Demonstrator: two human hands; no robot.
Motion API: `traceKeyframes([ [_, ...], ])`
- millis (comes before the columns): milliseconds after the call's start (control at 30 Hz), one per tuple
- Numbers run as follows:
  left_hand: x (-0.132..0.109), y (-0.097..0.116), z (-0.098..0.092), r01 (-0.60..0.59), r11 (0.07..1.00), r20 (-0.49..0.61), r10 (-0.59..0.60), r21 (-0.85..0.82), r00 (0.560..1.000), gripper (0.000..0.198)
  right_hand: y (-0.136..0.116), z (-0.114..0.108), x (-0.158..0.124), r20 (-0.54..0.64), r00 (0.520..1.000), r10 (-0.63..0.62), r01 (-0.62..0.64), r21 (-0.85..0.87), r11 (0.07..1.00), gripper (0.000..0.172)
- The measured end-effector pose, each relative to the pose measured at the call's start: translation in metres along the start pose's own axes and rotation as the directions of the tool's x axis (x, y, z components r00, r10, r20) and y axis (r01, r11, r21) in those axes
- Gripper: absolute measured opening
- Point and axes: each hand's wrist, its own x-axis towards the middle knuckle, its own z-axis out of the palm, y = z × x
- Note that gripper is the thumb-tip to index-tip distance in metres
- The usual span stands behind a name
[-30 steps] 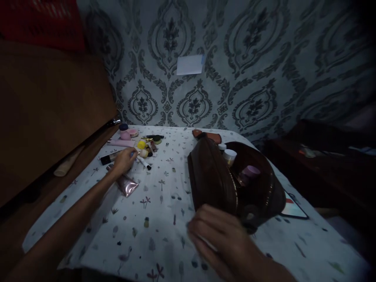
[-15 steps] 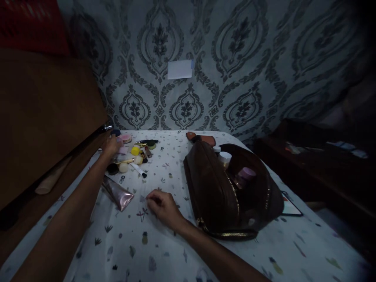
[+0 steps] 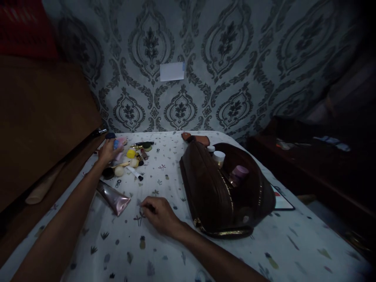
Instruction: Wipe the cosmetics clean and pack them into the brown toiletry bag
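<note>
At the far left of the table, my left hand [image 3: 107,152] is closed on a small light-blue item [image 3: 118,144] whose kind I cannot make out. Around it lie several cosmetics: a yellow-capped piece [image 3: 131,153], a round cream-coloured jar [image 3: 119,171], a dark round lid [image 3: 108,173] and a white tube with a black tip [image 3: 134,173]. Nearer me is a shiny pink squeeze tube [image 3: 114,199]. My right hand [image 3: 160,214] rests on the cloth with fingers curled and nothing in them. To its right stands an unzipped brown toiletry bag [image 3: 202,188] holding a white-lidded jar [image 3: 219,157] and a purple-capped jar [image 3: 239,173].
A brown board-like panel [image 3: 44,129] leans along the left side. Behind the bag lies a brown leather item [image 3: 199,139]. A phone or tablet [image 3: 283,199] sticks out from under the bag's right side. The patterned wall [image 3: 188,98] bounds the far edge.
My view has turned slightly right, so things appear shifted left. The light-blue item now shows at my left fingertips. My right hand stays curled on the cloth.
</note>
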Motion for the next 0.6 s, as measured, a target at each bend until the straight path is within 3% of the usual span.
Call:
traceKeyframes([
  [100,-0.013,0.001,0.004,0.005,0.985,0.03,0.0,-0.175,1.0,0.07,-0.002,-0.001,0.0,0.004,1.0,-0.016,0.016,-0.004,1.0,0.014],
  [267,-0.039,0.011,0.004,-0.016,0.956,0.123,0.054,-0.294,0.991,0.075,-0.005,-0.003,0.001,0.012,1.0,-0.014,0.013,0.022,1.0,0.015],
  [400,-0.063,0.03,-0.005,-0.095,0.924,0.085,0.135,-0.369,0.987,0.073,-0.001,-0.002,0.001,-0.028,1.0,-0.002,0.005,0.097,0.995,0.013],
  [500,-0.089,0.052,-0.01,-0.229,0.899,0.021,0.254,-0.372,0.967,0.065,0.004,-0.001,0.003,-0.05,0.994,0.102,-0.081,0.309,0.948,0.02],
  [600,-0.124,0.077,-0.008,-0.254,0.883,0.039,0.292,-0.395,0.956,0.059,0.006,-0.002,0.008,-0.064,0.969,0.238,-0.152,0.606,0.781,0.046],
])
